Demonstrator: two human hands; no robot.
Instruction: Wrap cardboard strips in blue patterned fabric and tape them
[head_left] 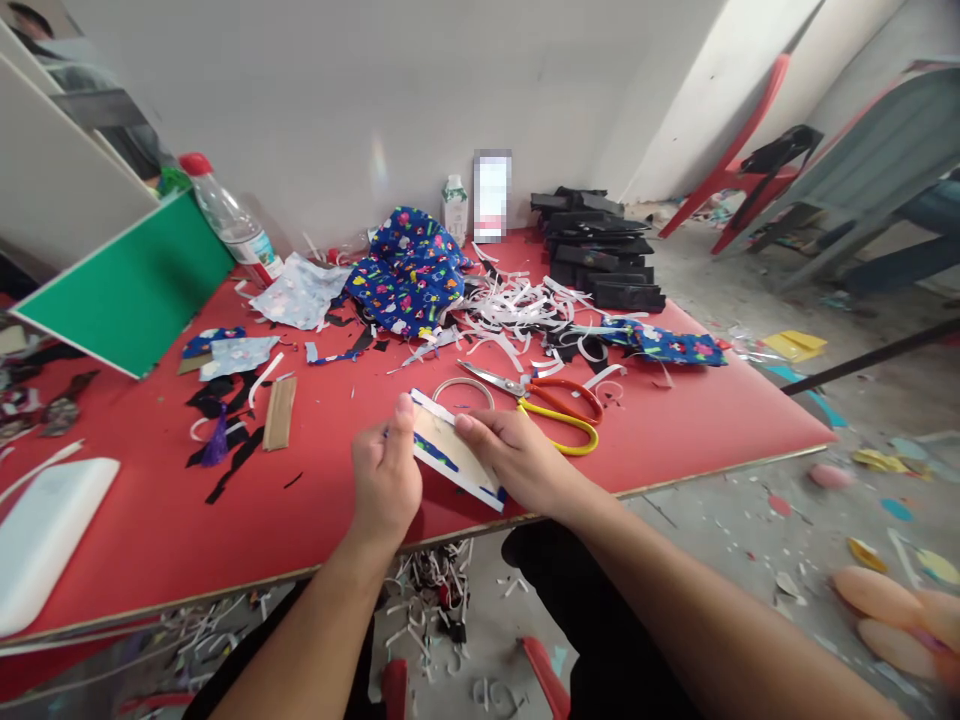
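Note:
Between my hands, over the red table's front edge, is a flat cream panel (450, 443) with white strips along its long edges and blue patterned cloth showing at the ends. My left hand (388, 470) is closed on its left end, thumb up. My right hand (519, 455) grips the upper right side, with the thumb lying across the panel's face. Just beyond lie scissors (525, 392) with one orange and one yellow handle, blades apart. Beside them is a pale ring (463, 384), partly hidden behind the panel and my hand.
Blue patterned cloth (409, 270), white strip scraps (517, 305) and a stack of black folded pieces (600, 250) lie toward the wall. A plastic bottle (236, 220) leans by a green board (135, 285). A white power bank (56, 545) sits at left. Balloons (881, 600) lie on the floor.

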